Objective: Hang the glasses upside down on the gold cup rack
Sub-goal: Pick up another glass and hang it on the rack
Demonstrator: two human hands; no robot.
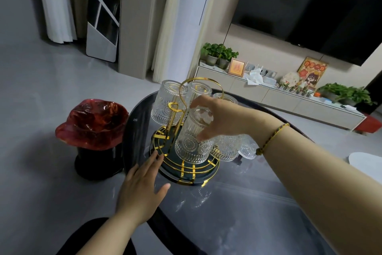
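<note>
The gold cup rack (182, 93) stands on a dark round base with gold wires (192, 172) on the glossy dark table (248, 203). Several embossed clear glasses hang upside down on it, one at the far left (165, 102), another behind the handle (199, 89). My right hand (221, 118) grips the bottom of an upside-down glass (192, 145) at the rack's front. More glasses (229, 147) sit to the right, partly hidden by my wrist. My left hand (142, 184) lies flat, fingers spread, touching the base's left edge.
A black bin lined with a red bag (95, 130) stands on the floor left of the table. A white object (368, 164) shows at the right edge. A TV cabinet with plants (268, 89) runs along the far wall.
</note>
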